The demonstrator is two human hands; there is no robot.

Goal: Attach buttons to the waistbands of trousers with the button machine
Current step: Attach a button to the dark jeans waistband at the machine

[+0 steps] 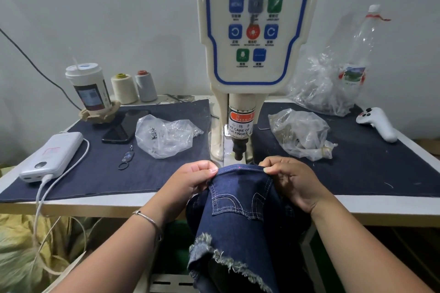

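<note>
Soft, even light fills my view, with faint shadows on the wall (119, 19). The panel (253, 24) close above me blurs, and the bench (71, 206) edges bow outward.

garment workshop | button machine (250, 31) on bench | thread cones (124, 88) | bagged fasteners (164, 134)

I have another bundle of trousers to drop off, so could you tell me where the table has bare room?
Bare denim mat lies front right, between the plastic bag and the table edge. The left is crowded: power bank, phone, button bag.
</note>
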